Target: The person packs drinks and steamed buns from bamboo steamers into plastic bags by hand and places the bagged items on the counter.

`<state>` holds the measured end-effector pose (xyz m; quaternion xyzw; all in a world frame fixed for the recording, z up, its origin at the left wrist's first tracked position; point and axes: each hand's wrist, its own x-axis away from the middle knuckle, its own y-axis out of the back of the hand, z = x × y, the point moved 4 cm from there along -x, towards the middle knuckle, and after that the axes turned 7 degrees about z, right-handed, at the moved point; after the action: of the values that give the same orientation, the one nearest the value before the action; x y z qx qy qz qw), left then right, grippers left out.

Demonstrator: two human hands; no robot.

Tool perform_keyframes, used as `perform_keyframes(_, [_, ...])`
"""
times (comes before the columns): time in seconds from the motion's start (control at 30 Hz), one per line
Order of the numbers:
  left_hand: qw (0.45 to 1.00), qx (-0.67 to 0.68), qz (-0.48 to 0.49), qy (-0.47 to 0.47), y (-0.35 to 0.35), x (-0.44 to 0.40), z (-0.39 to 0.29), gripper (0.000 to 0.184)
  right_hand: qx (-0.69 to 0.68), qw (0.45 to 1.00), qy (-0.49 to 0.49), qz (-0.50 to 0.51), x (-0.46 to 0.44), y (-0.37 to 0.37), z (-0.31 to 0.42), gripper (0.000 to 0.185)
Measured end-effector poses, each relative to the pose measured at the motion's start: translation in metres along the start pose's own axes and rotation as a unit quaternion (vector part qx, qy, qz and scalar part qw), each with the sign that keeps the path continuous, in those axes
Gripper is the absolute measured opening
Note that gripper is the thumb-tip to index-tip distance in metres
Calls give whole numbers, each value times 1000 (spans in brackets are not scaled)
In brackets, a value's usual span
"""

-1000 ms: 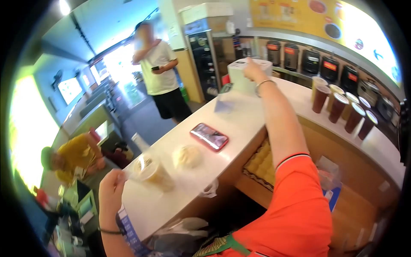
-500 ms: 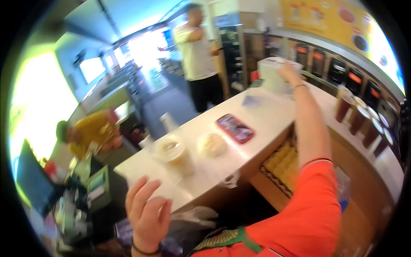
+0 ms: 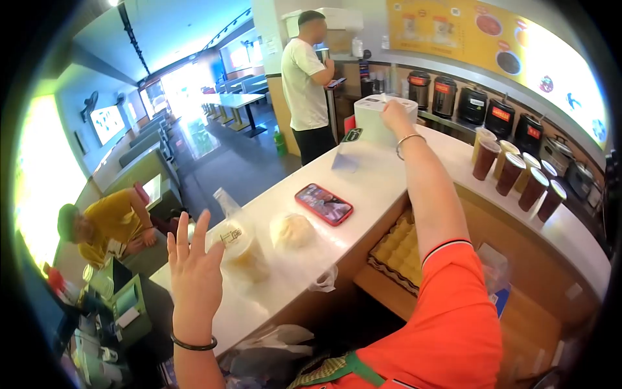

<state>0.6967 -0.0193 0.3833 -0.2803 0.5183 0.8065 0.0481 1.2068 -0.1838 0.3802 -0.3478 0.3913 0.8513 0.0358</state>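
Observation:
My left hand [image 3: 195, 272] is raised over the near left end of the white counter [image 3: 259, 318], fingers spread, holding nothing. Just right of it stands a bagged lidded cup [image 3: 245, 253] of pale drink. Beside the cup lies a bagged round bun [image 3: 291, 231], and past that a red-cased phone [image 3: 324, 203], face up. My right hand [image 3: 396, 118] reaches to the top of a white box [image 3: 372, 123] at the counter's far end. Its fingers are closed at the top edge; what they grip is too small to make out.
A person in a white shirt [image 3: 303, 84] stands beyond the counter. Another in yellow [image 3: 116, 223] sits at left. Several lidded cups [image 3: 510, 172] stand on the right counter. A tray of yellow items [image 3: 398, 249] lies on a shelf below. A small stand [image 3: 345, 155] is near the box.
My left hand has risen from a closed pose beside the cup and spread its fingers. My right hand stays at the box. The white-shirted person has moved right and turned away.

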Motion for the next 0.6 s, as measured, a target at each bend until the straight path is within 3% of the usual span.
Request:
perform_keyframes(0.13, [999,10,36,-26,2,3,1,8,45,998,-16,42,6,2,3,15])
perform_keyframes(0.23, [999,-3,44,-18,1,11,2,18,49,995,-40,77,18,16,11,19])
perform_keyframes(0.3, [999,39,-25,9,10,16,-2,34,2,995,-71,63,27,21,13,29])
perform_keyframes(0.33, [999,39,-24,8,14,20,-6,34,2,995,-73,63,28,19,12,29])
perform_keyframes(0.4, [999,45,-28,7,23,29,-14,51,-4,995,-63,75,25,13,11,32])
perform_keyframes(0.5, [998,55,-31,-6,29,46,-27,55,46,992,-70,93,27,7,14,31])
perform_keyframes(0.6, [997,75,-16,-19,30,58,-35,56,3,994,-78,73,24,3,8,24])
